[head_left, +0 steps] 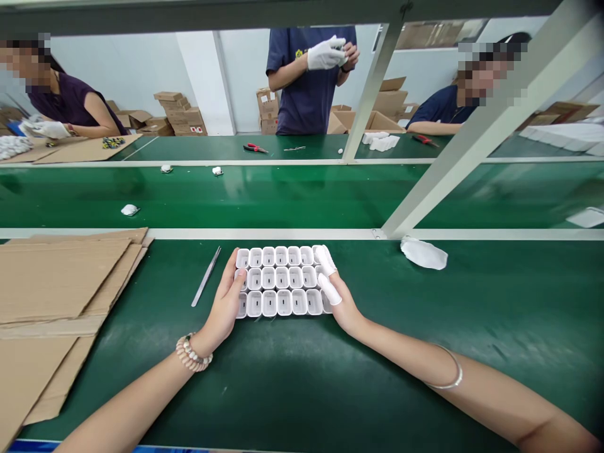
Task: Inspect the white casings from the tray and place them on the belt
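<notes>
A block of several small white charger plugs [282,280], packed in three rows, lies on the green bench mat [330,377] in front of me. My left hand [226,305] presses against the block's left side, fingers closed onto it. My right hand [337,296] holds the right side, and its fingers wear white finger cots. Both hands squeeze the block between them.
Metal tweezers [206,275] lie left of the block. Flat cardboard sheets [56,296] cover the left of the bench. A crumpled white cloth [423,253] lies at the right. Beyond runs a green conveyor [283,195] with loose white pieces. Three people work on the far side.
</notes>
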### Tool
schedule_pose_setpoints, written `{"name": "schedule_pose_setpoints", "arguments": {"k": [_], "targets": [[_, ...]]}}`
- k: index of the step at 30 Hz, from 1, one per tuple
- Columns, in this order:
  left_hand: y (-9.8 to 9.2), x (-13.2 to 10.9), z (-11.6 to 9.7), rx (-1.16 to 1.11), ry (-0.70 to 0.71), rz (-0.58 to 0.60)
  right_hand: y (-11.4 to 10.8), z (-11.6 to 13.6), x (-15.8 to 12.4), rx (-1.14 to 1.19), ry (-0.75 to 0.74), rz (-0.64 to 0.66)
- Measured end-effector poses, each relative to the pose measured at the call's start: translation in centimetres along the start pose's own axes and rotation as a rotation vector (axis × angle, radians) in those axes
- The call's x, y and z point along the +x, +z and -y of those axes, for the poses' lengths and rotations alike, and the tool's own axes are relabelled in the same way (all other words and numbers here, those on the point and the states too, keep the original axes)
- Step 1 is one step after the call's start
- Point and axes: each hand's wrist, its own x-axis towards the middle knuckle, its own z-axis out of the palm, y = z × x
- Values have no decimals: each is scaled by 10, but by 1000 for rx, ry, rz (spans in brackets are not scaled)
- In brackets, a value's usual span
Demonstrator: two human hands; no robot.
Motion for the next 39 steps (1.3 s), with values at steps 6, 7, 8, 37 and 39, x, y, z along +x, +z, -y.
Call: {"name": "schedule_pose_setpoints", "arguments": {"k": [6, 7, 8, 37, 39], "targets": [[1, 0, -2, 15, -55, 11, 0, -3, 0, -9, -19, 10], [1, 0, -2, 16, -57, 10, 0, -3, 0, -9, -19, 9], [1, 0, -2, 19, -58, 9, 0, -3, 0, -9, -17, 10], [-1, 1, 4, 71, -42, 9, 1, -1, 0, -9, 5, -3], [-1, 1, 3, 81, -51, 6, 2, -1, -1, -15, 3, -6]]}}
